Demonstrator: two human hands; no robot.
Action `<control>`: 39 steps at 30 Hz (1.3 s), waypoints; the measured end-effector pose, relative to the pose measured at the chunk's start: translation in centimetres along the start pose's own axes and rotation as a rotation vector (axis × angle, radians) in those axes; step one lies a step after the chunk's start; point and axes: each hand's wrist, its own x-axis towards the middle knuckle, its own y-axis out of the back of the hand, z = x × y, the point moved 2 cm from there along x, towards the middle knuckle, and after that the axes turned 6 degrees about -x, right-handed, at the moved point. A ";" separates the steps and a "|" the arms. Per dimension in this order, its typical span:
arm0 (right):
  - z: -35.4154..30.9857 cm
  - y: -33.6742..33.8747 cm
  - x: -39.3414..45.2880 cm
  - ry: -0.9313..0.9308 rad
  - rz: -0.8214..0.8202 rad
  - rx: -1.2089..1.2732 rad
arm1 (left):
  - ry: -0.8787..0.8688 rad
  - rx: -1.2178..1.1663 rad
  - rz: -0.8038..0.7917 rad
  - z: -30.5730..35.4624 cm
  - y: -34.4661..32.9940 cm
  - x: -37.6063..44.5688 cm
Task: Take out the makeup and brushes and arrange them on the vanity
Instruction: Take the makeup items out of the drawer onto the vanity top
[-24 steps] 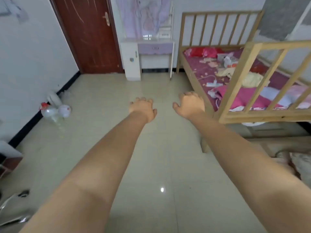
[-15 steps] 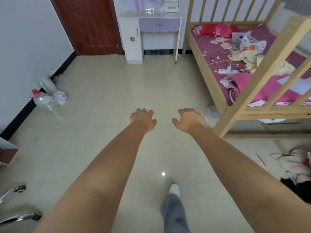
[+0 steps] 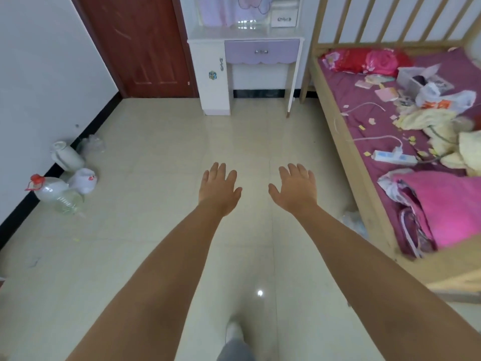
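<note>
Left hand & right hand spread flat, empty; vanity drawer closed.

A single head-worn wide-angle camera looks forward and down from standing height across a pale tiled floor toward a far white-and-lilac vanity.

A home bedroom: a wooden-railed bed strewn with bedding stood beside a white-and-lilac vanity and door.
</note>
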 end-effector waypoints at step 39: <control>15.2 0.3 113.5 -0.016 0.276 0.191 | 0.054 -0.024 0.137 -9.3 7.5 114.2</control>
